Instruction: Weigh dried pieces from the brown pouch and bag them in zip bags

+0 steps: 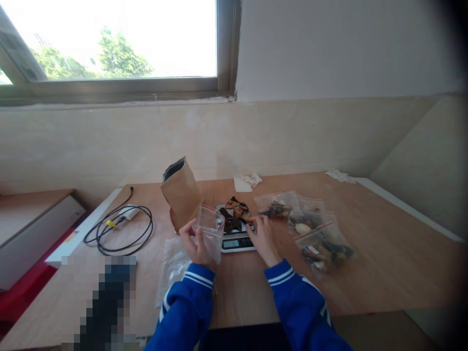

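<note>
My left hand (195, 243) grips a clear zip bag (211, 226) with a red seal line, held up beside the scale; the bag looks empty. My right hand (263, 239) is at the right side of a white digital scale (237, 243), its fingers closed around the edge of a dried brown slice. A heap of dried brown and black slices (234, 214), perhaps dried mushroom, lies on the scale. The scale's display is lit, but its digits are too small to read. Behind my left hand stands an open brown paper pouch (183, 195), tilted to the left.
Several filled zip bags (323, 251) lie to the right of the scale. More clear bags (171, 268) lie flat under my left forearm. A coiled black cable (149, 224) sits at the left, and crumpled tissue (252, 180) lies near the wall. A dark pixelated object (109, 297) is at front left.
</note>
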Available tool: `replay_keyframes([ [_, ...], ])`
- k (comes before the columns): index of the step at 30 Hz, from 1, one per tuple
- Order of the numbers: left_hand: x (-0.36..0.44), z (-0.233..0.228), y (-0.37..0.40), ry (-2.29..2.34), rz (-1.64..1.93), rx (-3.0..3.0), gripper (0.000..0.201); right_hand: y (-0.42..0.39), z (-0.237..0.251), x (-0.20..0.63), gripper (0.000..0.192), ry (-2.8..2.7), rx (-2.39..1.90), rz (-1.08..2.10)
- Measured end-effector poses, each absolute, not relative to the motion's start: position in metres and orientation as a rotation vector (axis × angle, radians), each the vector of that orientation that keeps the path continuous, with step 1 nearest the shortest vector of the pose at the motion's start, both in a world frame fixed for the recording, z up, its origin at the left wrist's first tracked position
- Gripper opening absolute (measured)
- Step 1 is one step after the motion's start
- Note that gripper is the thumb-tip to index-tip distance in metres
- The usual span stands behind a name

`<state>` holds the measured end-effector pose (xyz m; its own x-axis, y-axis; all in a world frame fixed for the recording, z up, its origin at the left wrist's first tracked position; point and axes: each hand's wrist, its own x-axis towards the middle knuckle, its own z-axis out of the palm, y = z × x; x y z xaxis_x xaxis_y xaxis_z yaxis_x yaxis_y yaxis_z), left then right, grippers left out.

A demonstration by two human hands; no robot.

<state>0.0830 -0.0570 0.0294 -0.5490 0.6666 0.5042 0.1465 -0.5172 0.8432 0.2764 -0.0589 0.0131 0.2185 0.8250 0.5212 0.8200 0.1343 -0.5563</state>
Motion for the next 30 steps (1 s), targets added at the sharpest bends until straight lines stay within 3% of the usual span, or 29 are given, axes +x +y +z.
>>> replay_keyframes([
  [7,0.079,0.032,-0.056,1.285,2.165,1.552,0.031,-0.062,0.073,0.271,0.015,-1.446,-1.538,-0.004],
  [13,0.084,0.034,-0.06,1.111,2.109,1.539,0.032,-0.069,0.133,0.238,0.021,-1.587,-1.262,0.242],
  [17,0.087,0.03,-0.06,1.078,2.093,1.333,0.032,-0.065,0.113,0.235,0.03,-1.566,-1.279,0.308],
  [24,0.09,0.032,-0.059,1.092,2.12,1.207,0.036,-0.06,0.048,0.248,0.027,-1.907,-1.252,0.259],
  [30,0.089,0.033,-0.059,1.098,2.131,1.237,0.033,-0.059,0.028,0.248,0.023,-2.014,-1.283,0.192],
])
